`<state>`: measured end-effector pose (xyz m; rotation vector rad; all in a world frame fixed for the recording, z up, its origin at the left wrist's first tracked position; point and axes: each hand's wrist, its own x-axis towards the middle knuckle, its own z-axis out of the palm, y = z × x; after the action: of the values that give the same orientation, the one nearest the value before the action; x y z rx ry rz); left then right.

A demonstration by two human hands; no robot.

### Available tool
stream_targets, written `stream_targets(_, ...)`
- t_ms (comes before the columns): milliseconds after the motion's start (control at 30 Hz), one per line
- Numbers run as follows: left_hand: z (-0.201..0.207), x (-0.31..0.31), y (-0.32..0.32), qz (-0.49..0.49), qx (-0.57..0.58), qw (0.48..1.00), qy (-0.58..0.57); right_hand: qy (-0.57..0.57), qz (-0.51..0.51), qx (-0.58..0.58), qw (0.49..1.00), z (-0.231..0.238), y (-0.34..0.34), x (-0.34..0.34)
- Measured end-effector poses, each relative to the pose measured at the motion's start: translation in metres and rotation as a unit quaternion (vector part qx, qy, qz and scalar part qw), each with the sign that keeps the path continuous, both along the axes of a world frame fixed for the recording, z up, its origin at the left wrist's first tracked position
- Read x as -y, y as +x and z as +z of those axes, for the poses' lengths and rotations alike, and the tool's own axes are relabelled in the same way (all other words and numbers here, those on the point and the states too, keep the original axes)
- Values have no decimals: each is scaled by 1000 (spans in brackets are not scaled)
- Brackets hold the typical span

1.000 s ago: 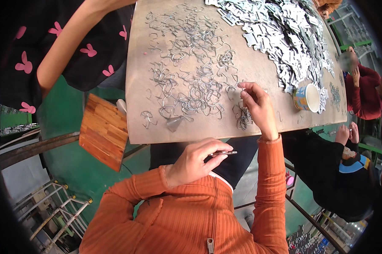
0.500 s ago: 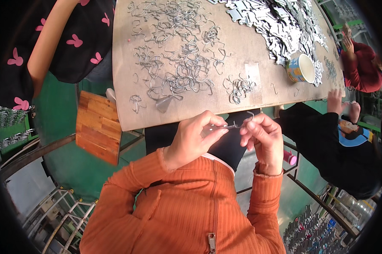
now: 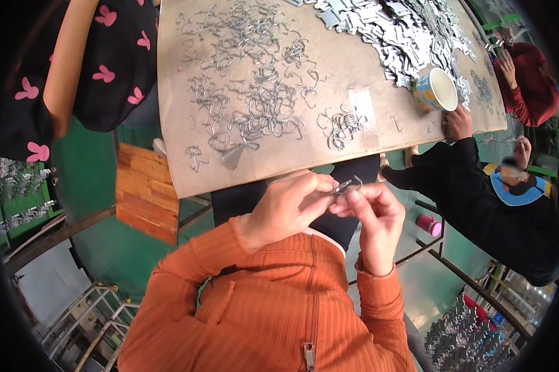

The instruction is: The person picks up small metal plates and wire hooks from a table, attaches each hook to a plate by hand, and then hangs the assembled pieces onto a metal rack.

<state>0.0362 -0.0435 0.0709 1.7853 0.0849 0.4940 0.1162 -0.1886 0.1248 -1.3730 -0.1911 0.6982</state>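
Drawn closer, right hand (image 3: 378, 222) pinches bent wire (image 3: 357, 180) at three o'clock of left hand (image 3: 292, 203), which clamps metal piece (image 3: 344, 186), best steadied.

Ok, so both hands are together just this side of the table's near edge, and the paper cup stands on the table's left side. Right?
Not quite: the head view shows the paper cup on the right side of the table, beside the flat metal pieces. The left hand and right hand are indeed together this side of the near edge.
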Motion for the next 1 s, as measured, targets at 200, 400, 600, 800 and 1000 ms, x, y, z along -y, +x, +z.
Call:
stream_targets(200, 13, -50, 66, -5, -17, 994, 108, -43, 2, 242, 969, -11, -2, 19)
stream_targets(400, -27, -38, 224, 6, 70, 948, 311, -60, -23, 283, 957, -19, -2, 18)
stream_targets(600, -53, -2, 289, -3, -59, 865, 498, -70, -25, 307, 949, -23, 0, 21)
stream_targets(800, -58, -20, 277, 7, -28, 861, 508, -76, -18, 290, 954, -27, -3, 22)
stream_targets(1000, -18, -43, 163, 10, -157, 987, 25, -76, -9, 295, 953, -29, -3, 15)
